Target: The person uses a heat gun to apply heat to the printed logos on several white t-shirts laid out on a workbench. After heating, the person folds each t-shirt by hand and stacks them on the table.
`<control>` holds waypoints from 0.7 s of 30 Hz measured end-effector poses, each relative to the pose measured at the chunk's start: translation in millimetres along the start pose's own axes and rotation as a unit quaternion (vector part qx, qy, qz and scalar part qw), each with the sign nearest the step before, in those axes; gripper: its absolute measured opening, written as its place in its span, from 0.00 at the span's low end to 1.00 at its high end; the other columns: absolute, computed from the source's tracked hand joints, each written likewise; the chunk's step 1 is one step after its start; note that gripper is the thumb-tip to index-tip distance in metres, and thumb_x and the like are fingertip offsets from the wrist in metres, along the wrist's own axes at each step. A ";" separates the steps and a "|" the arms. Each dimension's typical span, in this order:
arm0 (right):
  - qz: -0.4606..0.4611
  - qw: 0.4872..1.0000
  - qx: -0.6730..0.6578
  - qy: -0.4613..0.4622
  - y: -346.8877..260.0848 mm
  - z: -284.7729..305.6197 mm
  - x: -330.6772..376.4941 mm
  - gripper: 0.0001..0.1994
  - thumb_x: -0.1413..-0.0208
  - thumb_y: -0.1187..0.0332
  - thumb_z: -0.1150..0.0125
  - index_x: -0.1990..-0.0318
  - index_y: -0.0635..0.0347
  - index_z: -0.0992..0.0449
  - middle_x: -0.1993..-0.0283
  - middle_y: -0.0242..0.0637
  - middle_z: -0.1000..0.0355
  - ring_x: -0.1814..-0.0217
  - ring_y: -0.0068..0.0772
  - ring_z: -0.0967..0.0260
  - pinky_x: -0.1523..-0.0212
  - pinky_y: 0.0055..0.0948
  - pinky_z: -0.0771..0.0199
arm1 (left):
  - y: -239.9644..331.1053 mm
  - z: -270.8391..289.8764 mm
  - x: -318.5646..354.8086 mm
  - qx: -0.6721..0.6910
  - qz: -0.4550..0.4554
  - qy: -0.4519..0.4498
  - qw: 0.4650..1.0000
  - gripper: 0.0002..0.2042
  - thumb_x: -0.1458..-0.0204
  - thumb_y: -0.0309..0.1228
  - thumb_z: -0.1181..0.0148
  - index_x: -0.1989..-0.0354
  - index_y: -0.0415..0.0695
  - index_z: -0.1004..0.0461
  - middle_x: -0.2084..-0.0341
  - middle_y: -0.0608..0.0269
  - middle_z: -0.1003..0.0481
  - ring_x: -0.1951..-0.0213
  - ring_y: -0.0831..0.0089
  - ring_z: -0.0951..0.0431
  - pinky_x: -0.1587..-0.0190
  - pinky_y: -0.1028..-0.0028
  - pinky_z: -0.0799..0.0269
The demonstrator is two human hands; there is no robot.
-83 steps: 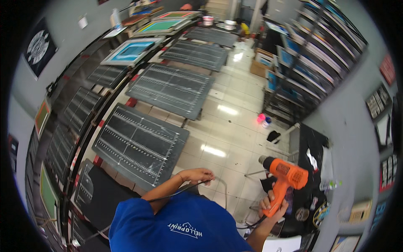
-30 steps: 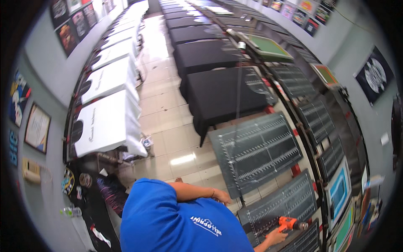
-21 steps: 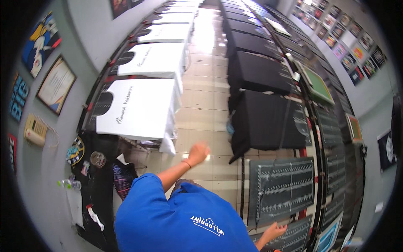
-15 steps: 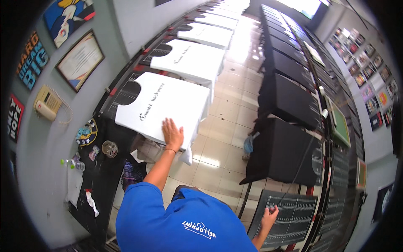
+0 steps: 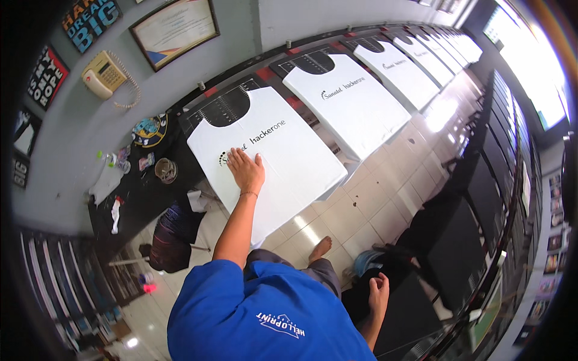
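My left hand lies flat, fingers spread, on the chest of a white T-shirt stretched over a printing board, covering part of its black printed lettering. My right hand hangs loosely at my side with nothing in it, over a black shirt on a board to my right. I wear a blue shirt and stand barefoot on pale floor tiles.
A row of several more white shirts on boards runs away along the left; black shirts line the right. A dark workbench with a bottle and small pots, a stool and a wall telephone stand at left.
I have turned from the screen racks to the white shirts. The orange heat gun has left my right hand, and my left hand has reached forward and settled on the nearest white shirt.
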State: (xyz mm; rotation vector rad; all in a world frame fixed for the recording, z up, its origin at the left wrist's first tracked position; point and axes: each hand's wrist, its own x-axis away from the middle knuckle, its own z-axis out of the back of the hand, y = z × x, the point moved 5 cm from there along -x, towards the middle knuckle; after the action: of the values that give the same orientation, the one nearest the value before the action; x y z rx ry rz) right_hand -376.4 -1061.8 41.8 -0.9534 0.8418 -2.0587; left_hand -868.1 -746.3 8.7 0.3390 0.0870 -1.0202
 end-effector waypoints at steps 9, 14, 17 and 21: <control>0.180 0.974 0.105 -0.094 -195.2 31.1 -215.8 0.19 0.44 0.70 0.41 0.46 0.66 0.33 0.59 0.42 0.28 0.59 0.32 0.28 0.57 0.29 0.28 | 127.1 -46.3 -43.6 0.015 0.002 0.039 0.999 0.34 0.41 0.48 0.55 0.37 0.29 0.46 0.34 0.42 0.48 0.32 0.49 0.51 0.32 0.53 0.59; 0.225 0.940 0.071 -0.248 -271.9 -58.2 -246.8 0.20 0.44 0.68 0.41 0.45 0.65 0.32 0.58 0.42 0.28 0.57 0.31 0.28 0.57 0.29 0.27 | 192.1 -63.5 -52.4 0.076 -0.162 -0.017 0.984 0.34 0.40 0.49 0.56 0.36 0.31 0.47 0.34 0.44 0.49 0.32 0.49 0.52 0.31 0.53 0.60; 0.260 0.889 0.105 -0.363 -286.4 -119.6 -237.9 0.20 0.44 0.68 0.41 0.45 0.64 0.32 0.58 0.42 0.28 0.58 0.32 0.28 0.58 0.29 0.27 | 187.0 -65.3 -52.1 0.113 -0.221 -0.018 0.969 0.32 0.41 0.47 0.54 0.36 0.35 0.45 0.34 0.49 0.46 0.32 0.52 0.50 0.31 0.52 0.59; 0.298 0.842 0.162 -0.421 -307.8 -151.2 -228.4 0.20 0.44 0.68 0.41 0.45 0.65 0.32 0.58 0.42 0.28 0.58 0.33 0.28 0.58 0.30 0.27 | 54.5 -37.5 -71.8 0.032 -0.058 0.051 0.996 0.32 0.42 0.46 0.52 0.36 0.35 0.45 0.34 0.49 0.46 0.33 0.48 0.50 0.32 0.50 0.59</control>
State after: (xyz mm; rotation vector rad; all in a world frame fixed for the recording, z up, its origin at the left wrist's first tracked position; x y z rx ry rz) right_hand -489.7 -673.8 121.7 -1.0813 0.2336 -1.0179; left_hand -856.5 -649.6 2.5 0.4485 0.1688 -1.1229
